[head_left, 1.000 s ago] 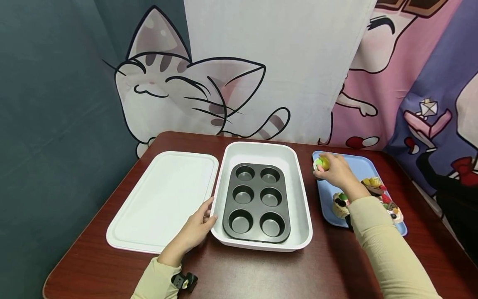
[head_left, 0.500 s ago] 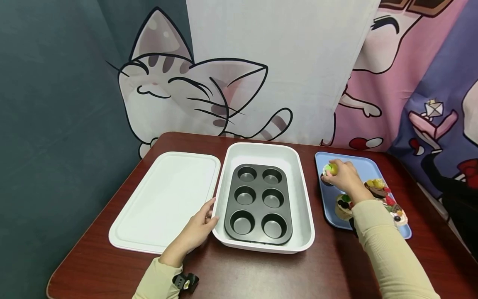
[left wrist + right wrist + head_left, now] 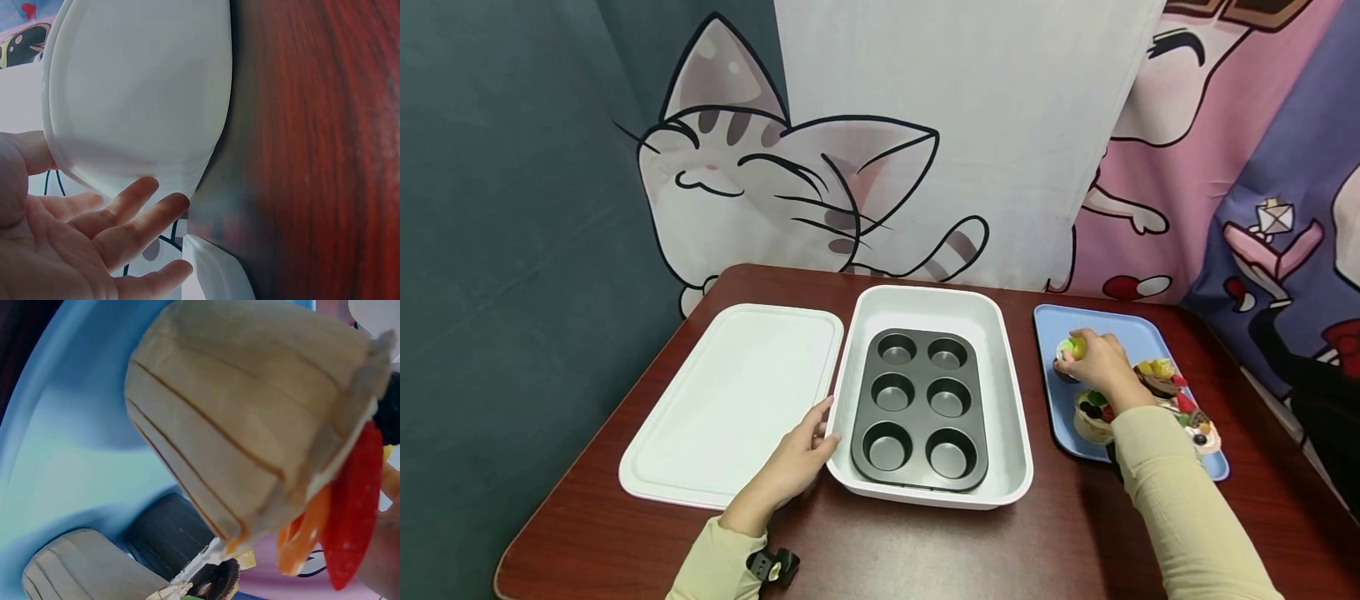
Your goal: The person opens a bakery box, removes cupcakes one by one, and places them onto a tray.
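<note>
My left hand (image 3: 797, 458) holds the near left corner of a deep white tray (image 3: 1021, 433). In the left wrist view the thumb goes over its rim and the fingers touch the outer wall. A dark grey muffin tin (image 3: 919, 408) with empty cups stands inside. My right hand (image 3: 1101, 364) pinches a toy cupcake (image 3: 1070, 348) with a yellow-green top and a dark base, over the back left of a blue tray (image 3: 1120, 325). A tan cupcake (image 3: 1092, 423) with berries stands just in front; it looms large in the right wrist view, with the hand mostly cut off.
More toy cupcakes (image 3: 1204, 433) with fruit toppings stand on the right of the blue tray, partly behind the right arm. A flat white lid or board (image 3: 730, 400) lies left of the deep tray. Printed cloths hang behind the brown table (image 3: 955, 550).
My right hand has shifted slightly right and toward me with the cupcake, farther in from the blue tray's left edge. The left hand keeps its place on the white tray.
</note>
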`<state>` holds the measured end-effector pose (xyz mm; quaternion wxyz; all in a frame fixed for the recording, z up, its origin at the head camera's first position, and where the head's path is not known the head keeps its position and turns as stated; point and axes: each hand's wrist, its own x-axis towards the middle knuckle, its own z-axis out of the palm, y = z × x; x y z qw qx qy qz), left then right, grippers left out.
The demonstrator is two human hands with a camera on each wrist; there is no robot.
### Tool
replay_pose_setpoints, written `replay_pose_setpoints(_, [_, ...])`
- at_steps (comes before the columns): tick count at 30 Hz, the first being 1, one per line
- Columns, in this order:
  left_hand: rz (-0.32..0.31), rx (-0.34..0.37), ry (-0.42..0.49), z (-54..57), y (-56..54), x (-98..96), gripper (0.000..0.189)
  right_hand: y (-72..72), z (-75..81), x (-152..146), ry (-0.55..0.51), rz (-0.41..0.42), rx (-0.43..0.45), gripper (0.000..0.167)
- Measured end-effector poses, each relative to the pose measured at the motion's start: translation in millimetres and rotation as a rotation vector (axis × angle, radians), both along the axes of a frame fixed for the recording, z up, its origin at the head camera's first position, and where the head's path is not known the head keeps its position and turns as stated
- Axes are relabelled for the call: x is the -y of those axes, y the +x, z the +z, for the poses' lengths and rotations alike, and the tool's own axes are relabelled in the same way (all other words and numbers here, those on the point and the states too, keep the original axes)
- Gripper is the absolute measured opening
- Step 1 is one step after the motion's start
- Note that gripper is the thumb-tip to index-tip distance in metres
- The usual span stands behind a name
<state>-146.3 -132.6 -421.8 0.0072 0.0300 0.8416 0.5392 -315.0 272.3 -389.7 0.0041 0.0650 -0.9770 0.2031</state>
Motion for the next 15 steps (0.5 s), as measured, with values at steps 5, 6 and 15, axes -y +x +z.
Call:
replay_pose_setpoints(5, [-0.008, -0.010, -0.011, -0.8, 0.3, 0.8, 0.052, 1.3, -1.7, -2.8, 0.008, -0.004, 0.020, 0.062])
replay_pose_setpoints(6, [-0.007, -0.010, -0.013, -1.3, 0.1, 0.8, 0.052, 1.7, -1.9, -3.4, 0.010, -0.002, 0.020, 0.061])
replay_pose_setpoints(15, [-0.001, -0.010, -0.009, -2.2, -0.2, 0.2, 0.052, 3.9, 4.1, -1.7, -0.002, -0.047, 0.046, 0.072])
